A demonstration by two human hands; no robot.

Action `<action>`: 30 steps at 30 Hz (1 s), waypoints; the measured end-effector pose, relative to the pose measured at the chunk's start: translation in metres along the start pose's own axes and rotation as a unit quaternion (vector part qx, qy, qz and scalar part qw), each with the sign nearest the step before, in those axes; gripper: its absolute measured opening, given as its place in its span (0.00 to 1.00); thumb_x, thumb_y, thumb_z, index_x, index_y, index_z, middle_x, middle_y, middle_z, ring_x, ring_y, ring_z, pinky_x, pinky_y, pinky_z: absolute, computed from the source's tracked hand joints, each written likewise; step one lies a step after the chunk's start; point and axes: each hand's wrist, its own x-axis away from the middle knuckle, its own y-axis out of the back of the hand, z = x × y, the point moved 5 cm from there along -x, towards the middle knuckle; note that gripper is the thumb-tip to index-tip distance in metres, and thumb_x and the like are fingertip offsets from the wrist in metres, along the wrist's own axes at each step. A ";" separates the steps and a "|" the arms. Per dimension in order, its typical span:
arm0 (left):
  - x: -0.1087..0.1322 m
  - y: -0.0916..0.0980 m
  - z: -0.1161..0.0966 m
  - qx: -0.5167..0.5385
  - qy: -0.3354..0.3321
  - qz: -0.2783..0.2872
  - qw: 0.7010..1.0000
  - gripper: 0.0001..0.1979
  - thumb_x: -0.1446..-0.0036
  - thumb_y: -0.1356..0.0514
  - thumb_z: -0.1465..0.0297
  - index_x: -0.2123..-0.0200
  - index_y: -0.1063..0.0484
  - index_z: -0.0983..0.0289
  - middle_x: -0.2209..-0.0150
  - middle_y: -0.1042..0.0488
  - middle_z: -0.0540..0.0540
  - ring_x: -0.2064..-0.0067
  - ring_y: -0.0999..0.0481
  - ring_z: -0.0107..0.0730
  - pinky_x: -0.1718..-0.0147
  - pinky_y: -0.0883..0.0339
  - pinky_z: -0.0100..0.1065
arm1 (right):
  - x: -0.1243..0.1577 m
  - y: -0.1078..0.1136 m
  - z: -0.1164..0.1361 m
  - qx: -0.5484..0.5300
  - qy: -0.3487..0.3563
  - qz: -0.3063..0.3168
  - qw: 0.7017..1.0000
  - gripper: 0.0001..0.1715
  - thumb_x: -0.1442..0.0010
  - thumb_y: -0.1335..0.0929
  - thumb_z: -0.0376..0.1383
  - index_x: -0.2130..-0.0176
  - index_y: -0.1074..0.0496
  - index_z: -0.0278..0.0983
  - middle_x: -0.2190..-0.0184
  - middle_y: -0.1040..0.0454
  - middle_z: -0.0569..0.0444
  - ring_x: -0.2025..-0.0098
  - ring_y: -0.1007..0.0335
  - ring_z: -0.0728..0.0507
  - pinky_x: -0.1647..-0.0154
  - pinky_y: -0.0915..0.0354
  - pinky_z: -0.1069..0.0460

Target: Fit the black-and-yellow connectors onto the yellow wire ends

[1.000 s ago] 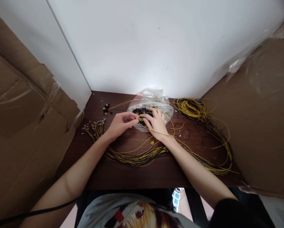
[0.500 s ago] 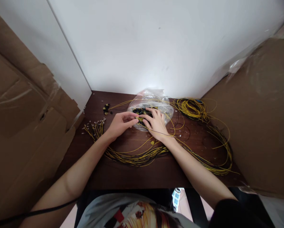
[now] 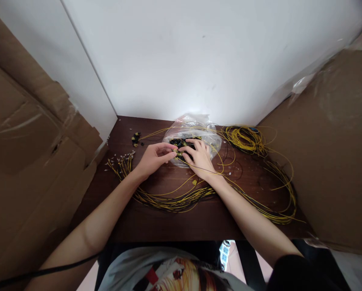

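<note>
Crinkled plastic bag [image 3: 188, 128] holds black-yellow parts [image 3: 177, 142]; thin wires [image 3: 176, 204] curve nearer. Left hand [image 3: 153, 160] and right hand [image 3: 200, 160] bend over the parts, grips unclear.

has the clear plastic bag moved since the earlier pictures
No, not visibly: the clear plastic bag sits at the same spot against the foot of the white wall.

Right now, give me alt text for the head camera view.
A person's left hand and right hand, close together, are over small black and yellow parts at a clear plastic bag on a brown table. Yellow and black wires lie nearby.
</note>
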 end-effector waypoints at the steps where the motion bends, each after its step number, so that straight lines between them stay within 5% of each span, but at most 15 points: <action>1: 0.000 0.000 0.000 -0.001 -0.001 0.000 1.000 0.14 0.53 0.36 0.66 0.63 0.25 0.67 0.70 0.27 0.54 0.72 0.31 0.24 0.75 0.36 0.26 | 0.000 0.000 -0.001 -0.003 -0.006 -0.002 1.000 0.13 0.38 0.38 0.38 0.57 0.28 0.45 0.48 0.36 0.51 0.44 0.48 0.40 0.47 0.49 0.43; 10: 0.000 0.000 0.001 -0.006 -0.003 0.004 1.000 0.15 0.52 0.36 0.64 0.63 0.25 0.67 0.69 0.26 0.54 0.71 0.30 0.26 0.74 0.35 0.27 | 0.001 0.000 0.004 0.003 0.022 0.016 1.000 0.15 0.38 0.39 0.40 0.53 0.29 0.49 0.45 0.39 0.52 0.43 0.50 0.40 0.47 0.49 0.42; 16: 0.000 0.000 0.000 -0.005 0.002 -0.001 1.000 0.15 0.53 0.36 0.64 0.63 0.25 0.67 0.68 0.26 0.55 0.71 0.30 0.26 0.75 0.36 0.27 | 0.001 0.000 0.003 -0.007 0.000 0.011 1.000 0.12 0.38 0.39 0.40 0.58 0.28 0.42 0.48 0.36 0.50 0.45 0.47 0.40 0.46 0.49 0.43; 22: 0.000 -0.001 0.000 -0.002 0.003 0.005 1.000 0.14 0.52 0.36 0.65 0.63 0.25 0.67 0.70 0.27 0.54 0.72 0.30 0.25 0.75 0.36 0.26 | 0.000 -0.001 0.005 0.010 0.027 0.030 0.999 0.17 0.37 0.39 0.39 0.51 0.31 0.48 0.44 0.40 0.51 0.43 0.50 0.39 0.47 0.48 0.42; 30: 0.000 -0.001 0.001 0.000 0.001 0.006 1.000 0.14 0.52 0.36 0.65 0.62 0.25 0.67 0.68 0.26 0.55 0.71 0.30 0.25 0.75 0.35 0.26 | 0.001 0.000 0.005 -0.006 0.012 0.021 1.000 0.13 0.38 0.39 0.39 0.57 0.29 0.44 0.47 0.37 0.51 0.44 0.48 0.40 0.47 0.48 0.42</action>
